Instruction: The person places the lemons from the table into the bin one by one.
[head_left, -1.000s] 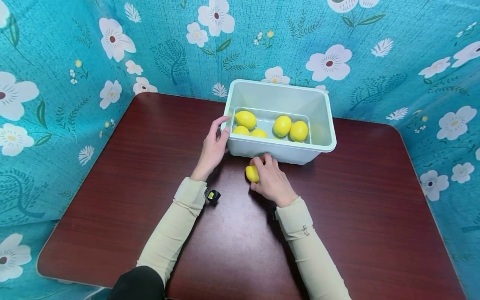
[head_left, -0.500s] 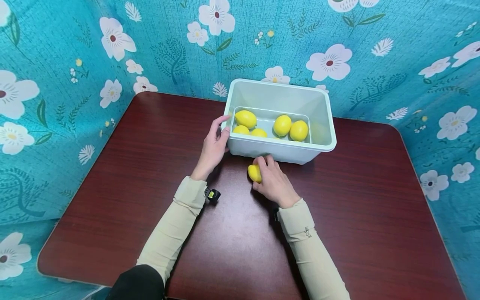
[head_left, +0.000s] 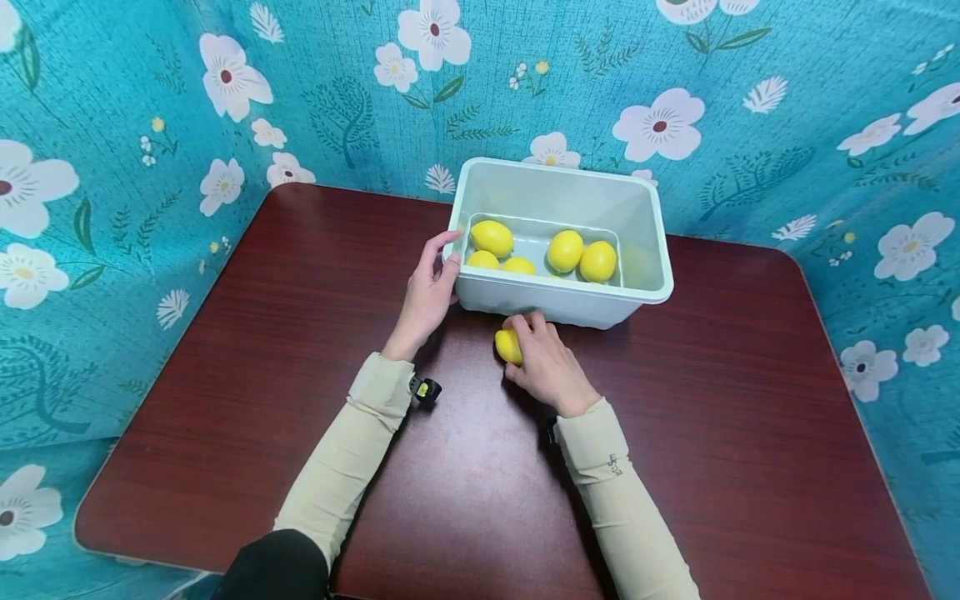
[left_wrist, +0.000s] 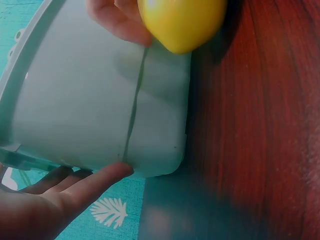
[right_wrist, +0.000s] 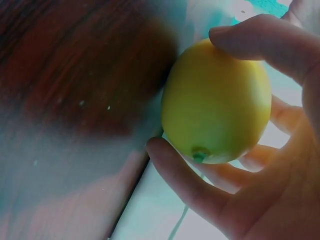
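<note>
My right hand (head_left: 551,364) grips a yellow lemon (head_left: 507,346) low over the table, just in front of the bin. In the right wrist view, the thumb and fingers curl round the lemon (right_wrist: 215,102), its green-tipped end facing the camera. A pale green plastic bin (head_left: 540,302) stands at the back of the table. My left hand (head_left: 426,300) rests against its front left corner; straight fingers (left_wrist: 97,185) touch the wall in the left wrist view. Several lemons lie inside, one (head_left: 491,238) at the left and a pair (head_left: 565,252) at the right.
A dark red-brown wooden table (head_left: 262,375) with rounded corners spreads around the hands. Blue floral cloth (head_left: 360,108) hangs behind it and at both sides, close behind the bin. A small black wrist camera (head_left: 426,390) sits at the left cuff.
Over the last second my right hand and its lemon have shifted slightly to the right, staying in front of the bin. My left hand and the bin have kept their places.
</note>
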